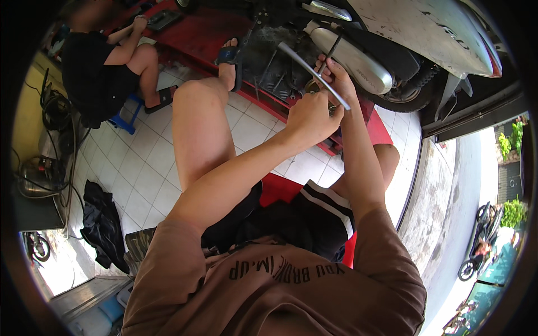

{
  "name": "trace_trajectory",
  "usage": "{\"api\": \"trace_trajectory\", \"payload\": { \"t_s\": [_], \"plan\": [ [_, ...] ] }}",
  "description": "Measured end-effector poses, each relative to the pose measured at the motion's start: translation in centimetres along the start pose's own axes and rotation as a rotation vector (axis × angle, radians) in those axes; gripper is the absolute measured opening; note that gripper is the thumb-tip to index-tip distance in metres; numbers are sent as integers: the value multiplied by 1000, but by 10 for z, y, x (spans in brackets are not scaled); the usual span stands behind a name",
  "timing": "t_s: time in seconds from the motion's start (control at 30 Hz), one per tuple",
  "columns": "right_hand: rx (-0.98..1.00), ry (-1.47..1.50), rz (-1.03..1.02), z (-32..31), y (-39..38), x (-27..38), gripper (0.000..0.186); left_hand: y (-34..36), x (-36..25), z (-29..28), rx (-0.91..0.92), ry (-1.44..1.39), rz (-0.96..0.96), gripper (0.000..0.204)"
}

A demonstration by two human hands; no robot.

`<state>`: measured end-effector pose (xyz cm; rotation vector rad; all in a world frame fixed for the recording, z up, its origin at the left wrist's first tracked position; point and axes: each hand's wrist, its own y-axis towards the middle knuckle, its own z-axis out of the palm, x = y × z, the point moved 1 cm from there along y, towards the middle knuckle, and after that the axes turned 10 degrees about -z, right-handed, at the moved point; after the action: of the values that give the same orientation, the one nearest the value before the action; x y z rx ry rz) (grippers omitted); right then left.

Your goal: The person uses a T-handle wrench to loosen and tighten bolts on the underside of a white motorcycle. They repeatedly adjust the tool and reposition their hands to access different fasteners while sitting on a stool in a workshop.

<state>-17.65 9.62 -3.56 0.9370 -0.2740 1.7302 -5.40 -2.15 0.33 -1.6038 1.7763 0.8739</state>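
My right hand is closed around a dark slim bar, with a long silver metal bar crossing it diagonally. My left hand is curled just below, by the silver bar's lower end; what its fingers grip is partly hidden. A small round metal part shows behind the fingers. Both hands are in front of a motorbike's silver side cover, above a red work stand with dark, greasy parts and tools on it.
A person in black sits on a blue stool at the upper left, hands on the red stand. Coiled hoses, a metal tank and black cloth lie left. A street with motorbikes is at right.
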Motion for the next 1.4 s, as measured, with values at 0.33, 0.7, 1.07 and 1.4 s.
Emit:
{"api": "trace_trajectory", "payload": {
  "t_s": [0.33,0.7,1.07,1.4],
  "plan": [
    [-74,14,-49,-1,0,2,22,-14,-2,2,85,136,195,56],
    [-222,-16,-42,5,-7,-5,20,-21,-8,16,32,-192,-45,76],
    [-112,56,-68,1,-2,7,22,-2,8,11,180,-85,33,17],
    [-128,12,-46,-1,-1,12,21,5,-13,-21,-209,10,136,57]
  ]
}}
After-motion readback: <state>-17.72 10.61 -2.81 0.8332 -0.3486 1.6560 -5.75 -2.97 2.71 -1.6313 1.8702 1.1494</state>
